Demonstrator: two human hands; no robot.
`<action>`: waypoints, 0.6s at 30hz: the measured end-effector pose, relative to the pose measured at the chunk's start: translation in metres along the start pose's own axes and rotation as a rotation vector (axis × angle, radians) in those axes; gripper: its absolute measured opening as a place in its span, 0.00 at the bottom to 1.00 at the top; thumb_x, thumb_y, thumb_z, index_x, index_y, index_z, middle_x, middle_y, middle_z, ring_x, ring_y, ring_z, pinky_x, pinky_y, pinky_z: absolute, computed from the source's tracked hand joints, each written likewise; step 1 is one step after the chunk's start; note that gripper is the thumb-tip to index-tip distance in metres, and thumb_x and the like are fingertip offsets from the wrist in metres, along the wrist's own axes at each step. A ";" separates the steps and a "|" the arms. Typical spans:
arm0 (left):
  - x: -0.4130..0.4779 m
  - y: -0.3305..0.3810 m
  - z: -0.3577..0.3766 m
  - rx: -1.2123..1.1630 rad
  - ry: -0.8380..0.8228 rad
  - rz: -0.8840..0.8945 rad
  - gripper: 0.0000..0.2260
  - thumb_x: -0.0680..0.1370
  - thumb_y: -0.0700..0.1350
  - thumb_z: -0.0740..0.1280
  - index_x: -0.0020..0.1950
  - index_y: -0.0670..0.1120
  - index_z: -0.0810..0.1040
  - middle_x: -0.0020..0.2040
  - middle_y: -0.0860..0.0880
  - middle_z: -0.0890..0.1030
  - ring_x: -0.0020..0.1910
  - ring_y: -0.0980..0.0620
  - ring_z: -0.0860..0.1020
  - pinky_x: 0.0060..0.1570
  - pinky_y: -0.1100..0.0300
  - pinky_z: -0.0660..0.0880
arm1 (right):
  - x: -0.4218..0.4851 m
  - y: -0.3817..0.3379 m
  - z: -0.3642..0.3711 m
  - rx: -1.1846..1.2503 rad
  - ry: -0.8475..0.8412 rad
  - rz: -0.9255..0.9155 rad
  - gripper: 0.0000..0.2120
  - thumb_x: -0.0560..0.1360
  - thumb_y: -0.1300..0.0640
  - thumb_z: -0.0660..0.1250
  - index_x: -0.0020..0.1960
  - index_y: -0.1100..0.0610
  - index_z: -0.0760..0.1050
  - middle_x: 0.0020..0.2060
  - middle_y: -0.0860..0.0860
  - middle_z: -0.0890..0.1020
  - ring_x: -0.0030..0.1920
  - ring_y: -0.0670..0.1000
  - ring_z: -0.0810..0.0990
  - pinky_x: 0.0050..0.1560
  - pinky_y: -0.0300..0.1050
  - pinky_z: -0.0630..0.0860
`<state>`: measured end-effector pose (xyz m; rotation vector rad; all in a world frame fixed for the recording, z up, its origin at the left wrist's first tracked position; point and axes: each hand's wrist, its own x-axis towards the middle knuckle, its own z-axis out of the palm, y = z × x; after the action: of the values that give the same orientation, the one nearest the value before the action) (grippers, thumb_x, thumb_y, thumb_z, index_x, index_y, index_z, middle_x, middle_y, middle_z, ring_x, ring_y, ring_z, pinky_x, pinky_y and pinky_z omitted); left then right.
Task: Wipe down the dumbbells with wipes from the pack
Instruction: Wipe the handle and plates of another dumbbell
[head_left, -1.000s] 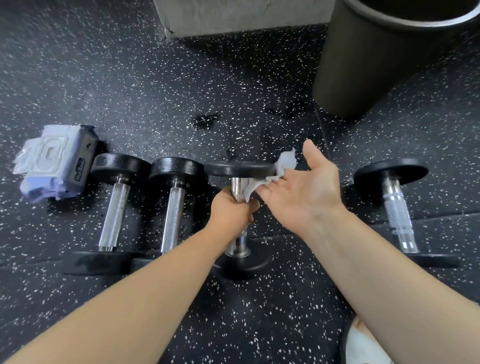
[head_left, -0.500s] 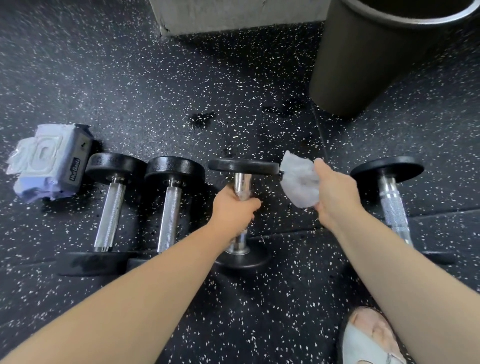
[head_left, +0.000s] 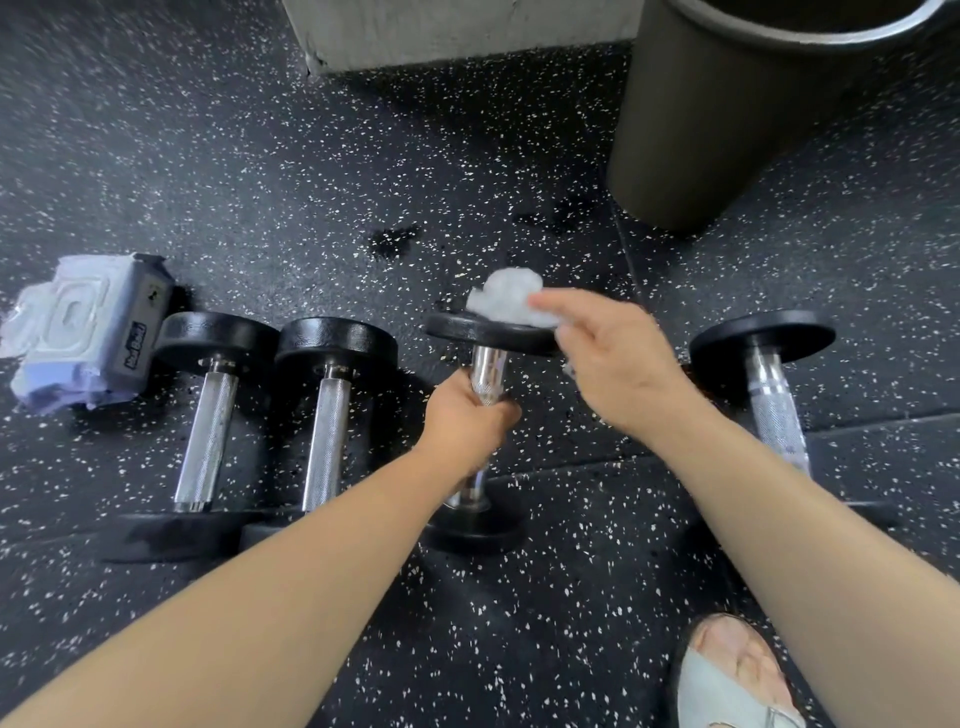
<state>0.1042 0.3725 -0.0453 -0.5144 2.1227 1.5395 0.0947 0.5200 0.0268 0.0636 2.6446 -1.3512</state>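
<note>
A dark round bin stands on speckled rubber floor beside a grey concrete block.

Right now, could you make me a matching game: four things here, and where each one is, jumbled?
Things:
1 wipe
2 pack
3 bin
4 left hand

Places:
A far left on the floor
B gripping a dumbbell
C top right corner
D held in the right hand

Pairs: 1-D, 2-A, 3-C, 4-B

Pale lettering on the dark side of the wipes pack, too blurred for reading.
</note>
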 end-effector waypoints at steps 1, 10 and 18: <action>0.000 -0.001 0.001 0.003 -0.006 0.006 0.10 0.70 0.38 0.72 0.48 0.43 0.73 0.38 0.44 0.77 0.32 0.49 0.74 0.32 0.58 0.72 | -0.002 -0.001 0.002 0.009 -0.083 0.031 0.19 0.81 0.62 0.55 0.67 0.50 0.74 0.42 0.38 0.74 0.33 0.35 0.72 0.39 0.27 0.67; -0.010 -0.003 -0.007 0.016 -0.044 0.127 0.08 0.72 0.33 0.67 0.41 0.42 0.70 0.31 0.43 0.72 0.25 0.53 0.68 0.24 0.64 0.66 | -0.006 -0.026 -0.006 0.119 -0.383 0.002 0.17 0.81 0.62 0.58 0.68 0.53 0.74 0.60 0.40 0.78 0.61 0.33 0.72 0.65 0.29 0.65; -0.017 -0.003 -0.006 0.010 -0.054 0.149 0.06 0.73 0.35 0.67 0.43 0.41 0.70 0.32 0.45 0.72 0.27 0.52 0.69 0.24 0.66 0.68 | 0.024 -0.043 0.005 0.033 -0.541 0.120 0.20 0.80 0.40 0.55 0.45 0.50 0.81 0.42 0.44 0.82 0.43 0.43 0.78 0.52 0.41 0.70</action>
<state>0.1187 0.3667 -0.0366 -0.3136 2.1685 1.6024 0.0670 0.4901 0.0545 -0.1202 2.1331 -1.1704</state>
